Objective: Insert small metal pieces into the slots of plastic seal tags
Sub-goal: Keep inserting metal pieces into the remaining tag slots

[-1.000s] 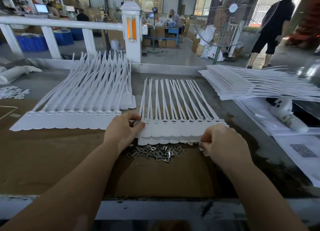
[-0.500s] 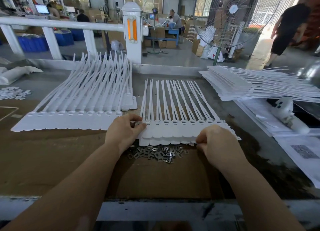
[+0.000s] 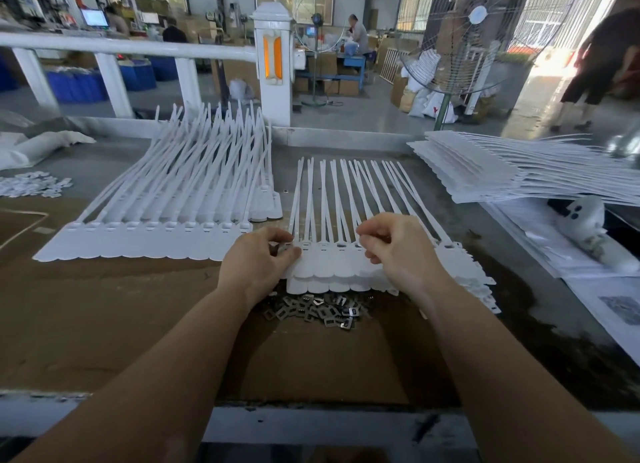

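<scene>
Left hand: My left hand (image 3: 258,260) is pressing on the left end of the strip of seal tags (image 3: 332,263) in the middle of the counter (image 3: 104,324). The thumb and fingers are curling onto the first tag head, so this grip is grasping the strip.

Right hand: My right hand (image 3: 398,251) is hanging over the slots near the middle of the strip. The fingertips are pinching together. They are hiding what is between them, so I cannot tell if a metal piece is there.

Metal pieces: The pile of metal pieces (image 3: 317,310) is lying just below the strip, between my two wrists.

Doing it well: I think I am lining up a piece with a slot. I should be keeping the left hand firm so the strip is not sliding, holding the piece flat, and pushing it straight down into one slot.

Edges: The near edge of the counter is running close under my arms. The pile is sitting well back from it, so pieces are not likely to drop off.

Room to move: On the left, another strip of tags (image 3: 145,244) is lying just beside my left hand. On the right, a stack of tags (image 3: 485,171) is sitting farther back. The brown space in front of the pile is giving my hands room to reach down and pick.
</scene>
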A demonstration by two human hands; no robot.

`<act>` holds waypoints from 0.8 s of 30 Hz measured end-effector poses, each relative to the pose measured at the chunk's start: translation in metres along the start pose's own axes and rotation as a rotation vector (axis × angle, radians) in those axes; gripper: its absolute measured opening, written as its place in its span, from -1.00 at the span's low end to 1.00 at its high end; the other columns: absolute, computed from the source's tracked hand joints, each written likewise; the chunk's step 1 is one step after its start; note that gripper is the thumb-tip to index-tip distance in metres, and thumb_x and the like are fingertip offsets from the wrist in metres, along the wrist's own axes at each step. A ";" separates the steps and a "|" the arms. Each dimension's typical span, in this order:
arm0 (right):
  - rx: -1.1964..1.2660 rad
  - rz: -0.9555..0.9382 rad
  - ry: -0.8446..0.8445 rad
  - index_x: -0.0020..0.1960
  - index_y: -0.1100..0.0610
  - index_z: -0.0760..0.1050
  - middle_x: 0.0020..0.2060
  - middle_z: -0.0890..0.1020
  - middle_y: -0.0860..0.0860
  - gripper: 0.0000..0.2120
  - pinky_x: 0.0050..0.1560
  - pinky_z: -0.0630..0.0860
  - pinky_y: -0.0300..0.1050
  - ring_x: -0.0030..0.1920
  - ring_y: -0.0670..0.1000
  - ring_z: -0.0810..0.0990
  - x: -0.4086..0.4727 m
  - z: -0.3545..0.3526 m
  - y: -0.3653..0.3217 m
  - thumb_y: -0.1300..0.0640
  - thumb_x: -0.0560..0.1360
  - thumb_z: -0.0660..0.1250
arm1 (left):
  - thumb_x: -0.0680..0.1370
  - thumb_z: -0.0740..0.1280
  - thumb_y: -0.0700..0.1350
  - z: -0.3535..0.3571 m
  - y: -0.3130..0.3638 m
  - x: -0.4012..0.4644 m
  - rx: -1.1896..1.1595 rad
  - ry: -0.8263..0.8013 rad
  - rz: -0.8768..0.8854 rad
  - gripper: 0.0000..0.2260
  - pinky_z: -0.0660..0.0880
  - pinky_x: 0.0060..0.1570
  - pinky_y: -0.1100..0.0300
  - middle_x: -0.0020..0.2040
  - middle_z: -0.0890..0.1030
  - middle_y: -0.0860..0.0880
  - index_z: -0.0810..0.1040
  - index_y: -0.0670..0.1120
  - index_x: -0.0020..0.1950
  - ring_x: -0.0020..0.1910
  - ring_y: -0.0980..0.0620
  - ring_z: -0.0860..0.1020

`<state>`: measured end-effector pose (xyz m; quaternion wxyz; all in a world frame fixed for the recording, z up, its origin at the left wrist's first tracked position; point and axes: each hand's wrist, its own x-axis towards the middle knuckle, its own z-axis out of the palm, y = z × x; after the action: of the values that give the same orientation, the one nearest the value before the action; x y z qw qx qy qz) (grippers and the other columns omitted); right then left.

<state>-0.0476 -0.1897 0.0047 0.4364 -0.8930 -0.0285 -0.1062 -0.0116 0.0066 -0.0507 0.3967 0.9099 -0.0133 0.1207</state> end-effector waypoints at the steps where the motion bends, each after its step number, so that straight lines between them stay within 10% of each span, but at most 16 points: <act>1: 0.016 0.012 -0.016 0.01 0.18 0.56 -0.18 0.62 0.02 -0.88 -0.10 0.56 -0.23 -0.23 -0.06 0.60 0.003 0.001 0.000 0.27 0.54 0.27 | 0.48 0.38 0.07 0.000 0.000 0.000 0.003 0.002 0.002 -0.77 0.35 -0.16 0.24 -0.25 0.45 0.22 0.56 0.05 0.10 -0.24 0.26 0.43; 24: -0.166 -0.074 -0.086 -0.03 0.18 0.62 -0.12 0.65 0.03 -0.90 -0.09 0.45 -0.35 -0.15 -0.08 0.57 0.037 0.019 0.007 0.28 0.47 0.36 | 0.45 0.40 0.09 0.000 -0.002 0.002 0.010 0.009 -0.015 -0.78 0.34 -0.25 0.27 -0.24 0.51 0.21 0.56 0.11 0.07 -0.20 0.19 0.49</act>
<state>-0.0079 -0.1809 -0.0038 0.3551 -0.9281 -0.0713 -0.0857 -0.0093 0.0086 -0.0517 0.3932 0.9113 -0.0042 0.1221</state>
